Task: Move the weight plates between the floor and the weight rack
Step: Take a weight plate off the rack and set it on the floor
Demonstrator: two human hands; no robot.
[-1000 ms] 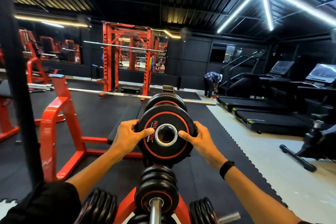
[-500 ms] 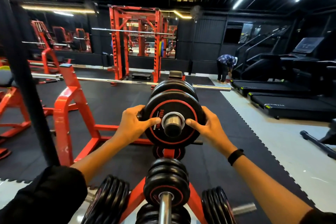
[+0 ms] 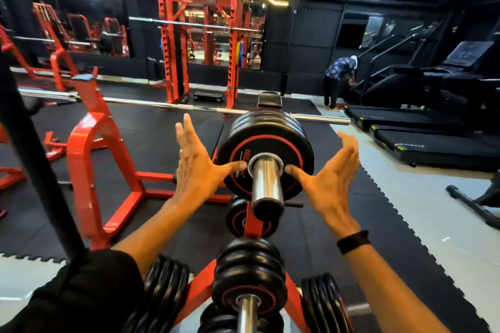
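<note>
Black red-ringed weight plate [image 3: 266, 143] sits at frame centre, threaded onto the top chrome peg [image 3: 266, 186] of the weight rack [image 3: 253, 224], flush against other plates behind it. Left hand [image 3: 194, 167] at 9 o'clock and right hand [image 3: 331, 178] at 3 o'clock are both splayed, grasping nothing, only thumb tips touching the plate face, so the racking step looks finished; next move likely calls for reaching down for another plate. Floor plates aren't visible, plate lettering is unreadable, and the lower pegs are cropped.
</note>
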